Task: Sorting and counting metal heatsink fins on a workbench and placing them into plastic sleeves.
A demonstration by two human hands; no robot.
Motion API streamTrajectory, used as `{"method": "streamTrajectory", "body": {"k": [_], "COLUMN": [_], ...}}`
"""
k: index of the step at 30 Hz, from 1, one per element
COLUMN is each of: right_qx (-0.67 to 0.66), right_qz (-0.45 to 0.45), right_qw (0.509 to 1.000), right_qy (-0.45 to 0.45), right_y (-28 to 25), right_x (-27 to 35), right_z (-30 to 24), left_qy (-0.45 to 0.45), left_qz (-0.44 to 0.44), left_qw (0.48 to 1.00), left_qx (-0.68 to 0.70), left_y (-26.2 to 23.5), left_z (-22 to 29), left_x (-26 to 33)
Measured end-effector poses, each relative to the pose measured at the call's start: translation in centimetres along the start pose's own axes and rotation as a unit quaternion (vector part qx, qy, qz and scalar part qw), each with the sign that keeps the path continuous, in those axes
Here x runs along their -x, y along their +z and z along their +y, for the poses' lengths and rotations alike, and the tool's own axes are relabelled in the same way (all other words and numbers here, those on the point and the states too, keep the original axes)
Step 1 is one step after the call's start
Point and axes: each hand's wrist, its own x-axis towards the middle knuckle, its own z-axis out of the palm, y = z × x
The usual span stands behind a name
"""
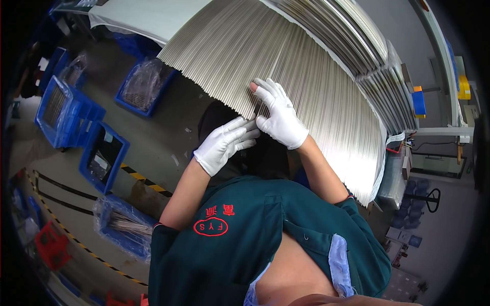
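A wide row of thin, silvery metal tubes or rods lies side by side across the table. My right hand, in a white glove with one bare fingertip showing, rests over their near ends, its fingers stretched out and its thumb apart. In a matching glove, my left hand lies just below the near edge, fingers extended toward the rod ends by my right thumb. A narrow dark gap shows in the row between the two hands. Neither hand visibly grips a rod, though the undersides of the fingers are hidden.
Bundled rods are stacked behind the row. To the left on the floor stand several blue crates, one holding plastic-wrapped parts, another pale thin rods. Black-and-yellow tape marks the floor. A white cloth covers the table's far left.
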Motion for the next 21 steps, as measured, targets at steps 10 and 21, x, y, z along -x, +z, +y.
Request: {"method": "streamTrajectory", "body": {"k": [10, 21], "right_qx": [0.0, 0.009], "right_qz": [0.007, 0.006], "right_qw": [1.0, 1.0], "right_qy": [-0.016, -0.027], "right_y": [0.6, 0.7], "right_x": [-0.7, -1.3], "right_z": [-0.3, -1.2], "left_qy": [0.018, 0.026], "left_qz": [0.012, -0.01], "left_qw": [1.0, 1.0], "left_qx": [0.016, -0.008], "left_y": [-0.2, -0.8], "left_z": [0.2, 0.6], "left_x": [0.3, 0.3]}}
